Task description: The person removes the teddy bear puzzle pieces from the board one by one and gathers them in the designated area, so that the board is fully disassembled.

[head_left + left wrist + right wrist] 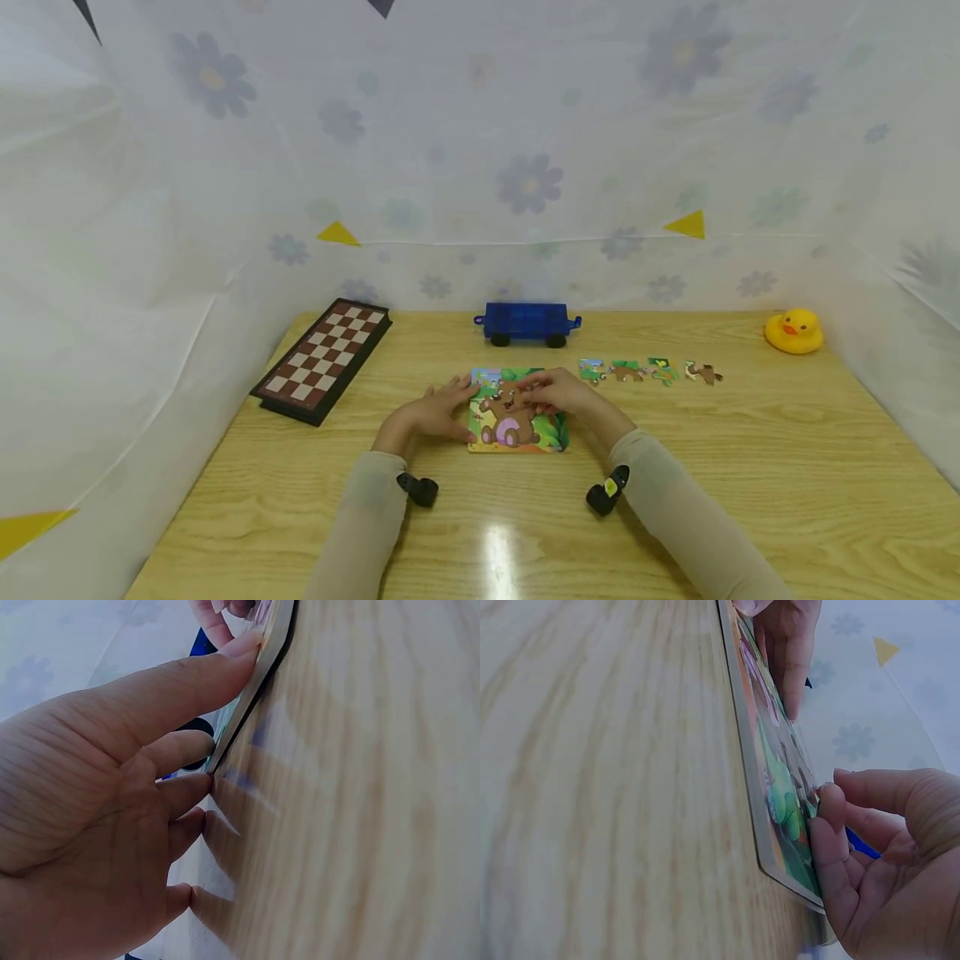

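Note:
A bear jigsaw puzzle (pixel 507 437) on a thin board lies flat on the table between both hands. My left hand (pixel 435 411) rests at its left side, fingers spread and mostly straight. In the left wrist view, the thumb (pixel 217 671) touches the board's edge and the other fingertips rest at the edge and on the tabletop. My right hand (pixel 564 392) is over the puzzle's upper right, fingers bent. In the right wrist view, thumb and fingertips (pixel 827 801) meet at the puzzle's surface and pinch a puzzle piece, mostly hidden by the fingers.
Several loose puzzle pieces (pixel 627 372) lie in a row right of the puzzle. Behind stands a blue toy wagon (pixel 527 321). A folded checkered board (pixel 322 354) lies at left, a yellow rubber duck (pixel 795 332) at far right. Flowered white sheets (pixel 450 167) enclose the wooden table (pixel 750 467).

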The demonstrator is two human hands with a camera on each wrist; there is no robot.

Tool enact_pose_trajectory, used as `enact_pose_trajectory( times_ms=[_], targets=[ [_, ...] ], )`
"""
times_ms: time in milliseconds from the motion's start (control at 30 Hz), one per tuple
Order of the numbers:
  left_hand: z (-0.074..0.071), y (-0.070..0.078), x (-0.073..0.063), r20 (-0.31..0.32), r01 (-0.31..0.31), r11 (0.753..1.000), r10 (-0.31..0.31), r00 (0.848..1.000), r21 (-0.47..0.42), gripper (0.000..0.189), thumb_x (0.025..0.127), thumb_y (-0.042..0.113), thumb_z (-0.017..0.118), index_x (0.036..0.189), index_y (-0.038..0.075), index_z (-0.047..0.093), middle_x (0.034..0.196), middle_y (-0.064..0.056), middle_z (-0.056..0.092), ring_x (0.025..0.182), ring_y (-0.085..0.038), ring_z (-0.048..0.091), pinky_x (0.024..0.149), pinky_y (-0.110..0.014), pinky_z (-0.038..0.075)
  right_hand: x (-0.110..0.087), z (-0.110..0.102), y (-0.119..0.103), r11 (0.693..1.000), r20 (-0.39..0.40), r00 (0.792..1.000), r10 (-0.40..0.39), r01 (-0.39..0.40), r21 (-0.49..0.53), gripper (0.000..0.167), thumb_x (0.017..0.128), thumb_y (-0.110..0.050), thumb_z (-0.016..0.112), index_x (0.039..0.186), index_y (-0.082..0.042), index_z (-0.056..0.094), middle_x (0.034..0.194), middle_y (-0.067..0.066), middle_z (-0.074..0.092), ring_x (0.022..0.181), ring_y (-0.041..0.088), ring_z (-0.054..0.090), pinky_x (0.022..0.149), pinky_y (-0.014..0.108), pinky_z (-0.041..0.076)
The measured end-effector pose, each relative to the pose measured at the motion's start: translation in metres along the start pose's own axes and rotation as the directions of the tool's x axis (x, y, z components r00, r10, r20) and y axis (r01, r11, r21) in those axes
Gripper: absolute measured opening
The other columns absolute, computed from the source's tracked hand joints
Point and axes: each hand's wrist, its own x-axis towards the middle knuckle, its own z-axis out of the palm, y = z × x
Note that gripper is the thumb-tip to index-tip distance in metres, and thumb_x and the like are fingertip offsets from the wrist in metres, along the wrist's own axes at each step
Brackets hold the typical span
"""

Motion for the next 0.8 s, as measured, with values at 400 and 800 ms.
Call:
enact_pose_trajectory(
  times_ms=[400,800],
  targets=[
    [0.0002,0.0006,-0.0001,-0.007,-0.004,1.000,0.004,1.000,0.004,0.088,0.085,0.032,0.070,0.153,0.014,0.017,0.159,-0.009,0.000,0.144,-0.029,-0.006,0.110,-0.058,-0.008,-0.0005,0.0035,0.0000,0.997,-0.049,0.999,0.002,0.002,0.079,0.031,0.094,-0.015,0.060,0.123,-0.003,0.062,0.069,0.000,0.057,0.052,0.011,0.045,0.048,0.024,0.038],
    [0.0021,-0.0013,0.0019,-0.013,0.017,1.000,-0.017,1.000,-0.008,0.088,0.084,0.032,0.072,0.153,0.016,0.019,0.159,-0.006,0.001,0.145,-0.025,-0.006,0.111,-0.055,-0.009,-0.0004,0.0057,-0.0011,0.993,-0.068,0.998,0.016,-0.008,0.117,0.030,0.092,-0.014,0.062,0.121,-0.004,0.063,0.081,0.002,0.061,0.052,0.011,0.043,0.049,0.024,0.037]
  ],
)
